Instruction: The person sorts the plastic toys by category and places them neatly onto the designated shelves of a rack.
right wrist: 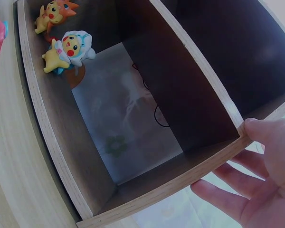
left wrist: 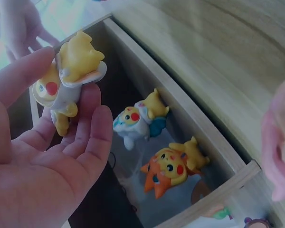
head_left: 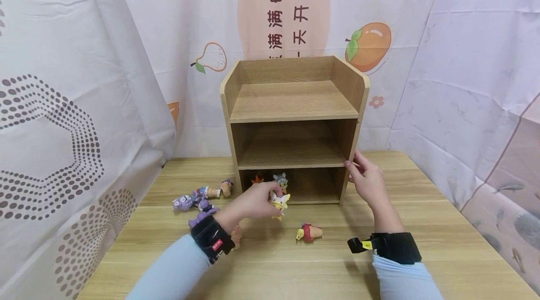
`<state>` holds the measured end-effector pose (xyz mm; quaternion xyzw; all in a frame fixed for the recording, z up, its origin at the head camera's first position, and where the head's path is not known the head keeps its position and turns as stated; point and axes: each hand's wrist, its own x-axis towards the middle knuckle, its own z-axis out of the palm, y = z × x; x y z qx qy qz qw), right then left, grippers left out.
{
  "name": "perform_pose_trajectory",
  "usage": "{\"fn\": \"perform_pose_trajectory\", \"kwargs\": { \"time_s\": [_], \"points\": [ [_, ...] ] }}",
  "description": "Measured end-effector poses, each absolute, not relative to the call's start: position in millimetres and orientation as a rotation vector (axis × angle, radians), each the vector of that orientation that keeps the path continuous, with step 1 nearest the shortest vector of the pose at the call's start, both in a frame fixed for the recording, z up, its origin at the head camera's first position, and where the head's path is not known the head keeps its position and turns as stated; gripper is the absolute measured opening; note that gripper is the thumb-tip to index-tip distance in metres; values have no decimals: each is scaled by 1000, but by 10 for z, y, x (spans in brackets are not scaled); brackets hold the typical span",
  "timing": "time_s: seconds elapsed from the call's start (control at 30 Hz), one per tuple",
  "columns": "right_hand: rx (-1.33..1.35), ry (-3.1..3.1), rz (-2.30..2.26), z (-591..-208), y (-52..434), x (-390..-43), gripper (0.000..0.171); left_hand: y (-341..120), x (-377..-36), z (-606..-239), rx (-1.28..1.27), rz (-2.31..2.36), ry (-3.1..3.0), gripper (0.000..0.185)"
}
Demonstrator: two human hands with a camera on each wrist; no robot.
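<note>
Pinching a small yellow figurine [left wrist: 69,80] between thumb and fingertips, the left hand [head_left: 253,201] holds it upright just in front of the wooden shelf unit [head_left: 295,103], at the mouth of the bottom compartment. The grip is narrow, closed on the toy's body, its head pointing up and away from the palm. Straight behind it, deeper in that compartment's left part, stand a blue-and-white figurine [left wrist: 135,121] and an orange figurine [left wrist: 168,168]; the right part lies open. The right hand [head_left: 367,180] rests with relaxed fingers on the unit's right side panel, thumb on its front edge. More figurines [head_left: 202,197] lie on the surface left of the unit, and a red one [head_left: 310,233] between the forearms.
</note>
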<state>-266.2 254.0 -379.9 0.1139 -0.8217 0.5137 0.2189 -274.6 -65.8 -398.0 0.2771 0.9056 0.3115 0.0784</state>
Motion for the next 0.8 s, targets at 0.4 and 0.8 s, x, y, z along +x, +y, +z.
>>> {"fn": "perform_pose_trajectory", "kwargs": {
  "time_s": [0.4,0.8],
  "points": [
    [294,-2263,1436,-4077,2679,-2889,53,-794,-2714,-3912,848,1038,2734,37],
    [295,-2263,1416,-4067,2671,-2884,53,-836,-2648,-3867,863,1057,2799,36]
  ]
}}
